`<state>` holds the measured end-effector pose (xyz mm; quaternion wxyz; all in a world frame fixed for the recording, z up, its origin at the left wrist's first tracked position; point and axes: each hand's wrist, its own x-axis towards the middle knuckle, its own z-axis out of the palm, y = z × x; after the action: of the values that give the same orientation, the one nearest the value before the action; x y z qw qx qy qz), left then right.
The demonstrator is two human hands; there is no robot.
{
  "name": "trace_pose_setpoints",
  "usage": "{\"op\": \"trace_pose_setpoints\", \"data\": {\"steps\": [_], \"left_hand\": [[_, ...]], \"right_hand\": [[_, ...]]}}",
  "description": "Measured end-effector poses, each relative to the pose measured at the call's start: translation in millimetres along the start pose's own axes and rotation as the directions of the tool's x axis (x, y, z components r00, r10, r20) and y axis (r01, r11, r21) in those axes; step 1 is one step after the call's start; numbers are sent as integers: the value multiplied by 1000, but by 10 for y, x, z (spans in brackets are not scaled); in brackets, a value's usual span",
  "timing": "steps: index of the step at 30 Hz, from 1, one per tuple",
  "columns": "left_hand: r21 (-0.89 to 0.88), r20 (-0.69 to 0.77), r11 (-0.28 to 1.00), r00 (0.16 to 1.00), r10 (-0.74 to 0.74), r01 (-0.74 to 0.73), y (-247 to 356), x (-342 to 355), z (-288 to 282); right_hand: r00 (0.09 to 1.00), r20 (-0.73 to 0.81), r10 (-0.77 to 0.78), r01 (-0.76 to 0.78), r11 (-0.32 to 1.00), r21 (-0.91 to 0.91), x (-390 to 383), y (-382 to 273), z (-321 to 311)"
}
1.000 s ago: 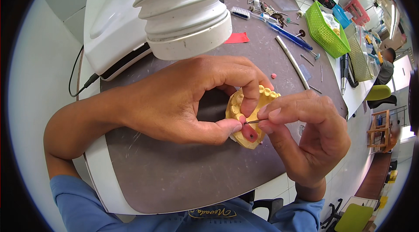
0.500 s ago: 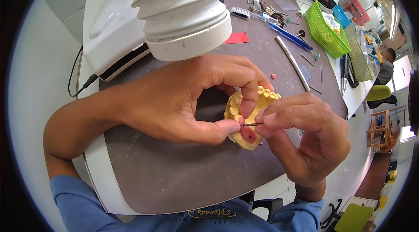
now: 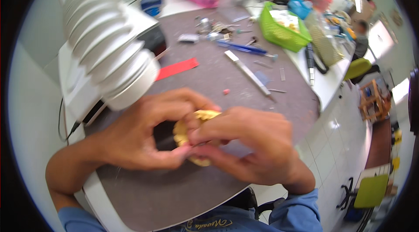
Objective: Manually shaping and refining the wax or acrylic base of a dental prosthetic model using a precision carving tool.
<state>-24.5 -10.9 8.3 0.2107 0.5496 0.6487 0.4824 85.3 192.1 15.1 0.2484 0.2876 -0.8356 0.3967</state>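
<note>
A yellow plaster dental cast (image 3: 180, 132) is tilted up between my two hands, above the brown mat. My left hand (image 3: 135, 129) grips it from the left, fingers over the tooth row and thumb at its near side. From the right, my right hand (image 3: 257, 144) pinches a thin dark metal rod (image 3: 202, 144) against the cast, beside my left thumb tip. Motion blurs the fingertips, and the rod is mostly hidden. My right fingers cover much of the cast, including its pink patch.
A ribbed white hose (image 3: 104, 44) hangs at the left beside a white machine (image 3: 69, 94). Beyond my hands lie a red strip (image 3: 176, 69), a white stick-like tool (image 3: 247, 73), a pink lump (image 3: 226, 91) and a blue-handled brush (image 3: 244, 47). A green basket (image 3: 283, 35) stands farther right.
In the picture, my hands and the cast sit lower and farther left as the whole view has shifted. My right hand now covers more of the cast and its pink patch.
</note>
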Motion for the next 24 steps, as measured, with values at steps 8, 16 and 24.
{"op": "trace_pose_setpoints", "data": {"steps": [8, 16, 24], "left_hand": [[60, -6, 998, 1000, -20, 20, 19, 86, -30], [-14, -104, 996, 991, -88, 87, -34, 32, -18], [-131, -104, 977, 977, -184, 170, 1, 84, 75]], "right_hand": [[995, -86, -56, 58, 998, 14, -12, 141, 9], [992, -126, -24, 43, 987, 154, -10, 180, 30], [978, -201, -51, 69, 994, 84, -127, 160, 66]]}}
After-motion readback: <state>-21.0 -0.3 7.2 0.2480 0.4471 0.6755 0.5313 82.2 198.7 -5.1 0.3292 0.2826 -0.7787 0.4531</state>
